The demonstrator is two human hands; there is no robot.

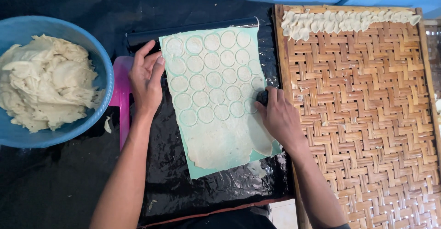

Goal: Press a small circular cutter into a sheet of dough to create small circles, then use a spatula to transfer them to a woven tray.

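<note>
Left hand (146, 79) sits mid-frame, flat with fingers together, pressing the left edge of the rolled-out dough sheet (220, 137). Right hand (278, 118) is just right of centre, fingers curled round a small dark round cutter (262, 96), pushing it into the sheet's right edge.

The sheet lies on a pale green mat (202, 170) in the centre, over shiny black plastic (183, 197) covering the table. Blue wall along the top. A black rolling pin (151, 35) touches the mat's top edge, and there's a pink board (121, 95) under the left hand.

Counts: roughly two dozen circles cut in five rows, one blue bowl (106, 72) of dough scraps at left, one woven bamboo tray (367, 118) at right with a single row of folded dough pieces (344, 22) along its top.
</note>
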